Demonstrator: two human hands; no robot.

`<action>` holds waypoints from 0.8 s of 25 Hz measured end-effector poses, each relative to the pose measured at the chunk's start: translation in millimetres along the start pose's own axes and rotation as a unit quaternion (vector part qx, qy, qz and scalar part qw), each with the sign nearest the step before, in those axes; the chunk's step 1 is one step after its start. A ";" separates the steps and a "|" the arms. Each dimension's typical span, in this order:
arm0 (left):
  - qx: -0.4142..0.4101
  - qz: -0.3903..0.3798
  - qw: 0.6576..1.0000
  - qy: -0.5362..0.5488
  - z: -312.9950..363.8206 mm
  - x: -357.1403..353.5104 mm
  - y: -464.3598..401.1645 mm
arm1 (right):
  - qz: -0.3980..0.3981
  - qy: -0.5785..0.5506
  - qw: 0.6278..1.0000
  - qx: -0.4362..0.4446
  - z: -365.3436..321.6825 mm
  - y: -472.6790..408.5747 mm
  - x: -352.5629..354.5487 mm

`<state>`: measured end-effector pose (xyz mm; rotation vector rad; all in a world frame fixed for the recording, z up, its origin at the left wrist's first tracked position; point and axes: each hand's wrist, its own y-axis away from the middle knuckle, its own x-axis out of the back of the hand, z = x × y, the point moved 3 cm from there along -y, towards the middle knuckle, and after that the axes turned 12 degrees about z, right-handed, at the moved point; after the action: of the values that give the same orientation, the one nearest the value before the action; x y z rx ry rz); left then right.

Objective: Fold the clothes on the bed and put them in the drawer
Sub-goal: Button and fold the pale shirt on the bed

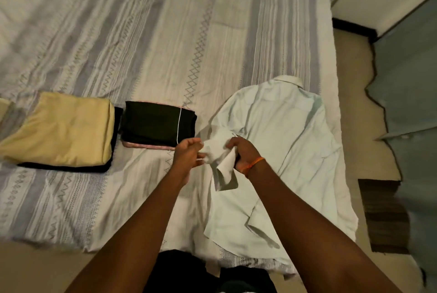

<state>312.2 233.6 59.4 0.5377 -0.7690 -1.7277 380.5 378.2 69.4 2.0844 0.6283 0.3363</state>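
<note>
— See the sleeve cuff (223, 165)? Both hands have it. The right hand (243, 153) has its fingers curled round the cuff's far edge, and the left hand (189, 153) pinches the near edge with fingers bent. Neither hand has any slack in its hold, I'd say.

— What worries you?

— The cuff is lifted off the bed, but the rest of the pale shirt (279, 141) lies flat, back up, collar away from us. Pull too hard on that sleeve and I reckon the body drags sideways and wrinkles, and the fold comes out crooked. The shirt's tail also hangs over the near edge of the bed (142, 32); a tug toward us could slide the whole thing to the floor.

— So the shirt sits to the right of the grip?

— Yes, its body spreads beyond and to the right of the hands, the sleeve running from the shoulder down into them. Just left of the left hand lies a folded black garment (156, 122) with a pink trim, and beside that a folded yellow garment (63, 129) on something dark. A careless sweep leftward could nudge those finished piles.

— And the drawer?

— Can't see one from here.
</note>
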 end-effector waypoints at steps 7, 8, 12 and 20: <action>0.142 -0.135 0.974 0.111 -31.4 -75.5 42.8 | 0.002 -0.055 0.998 0.021 -9.1 29.5 82.9; 0.128 -0.112 0.978 0.123 -33.1 -80.4 46.3 | 0.034 -0.009 0.999 0.033 -8.7 33.8 94.2; 0.101 -0.126 0.985 0.065 -43.9 -100.6 52.7 | 0.084 0.126 0.988 0.028 9.5 34.8 139.8; 0.059 0.040 0.986 -0.153 -86.8 -103.0 -9.8 | -0.026 -0.054 0.998 0.013 -45.8 -3.3 147.7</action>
<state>395.0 314.6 -10.0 0.3181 -1.1002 -1.7173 481.6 493.2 91.9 2.0907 0.6233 0.1848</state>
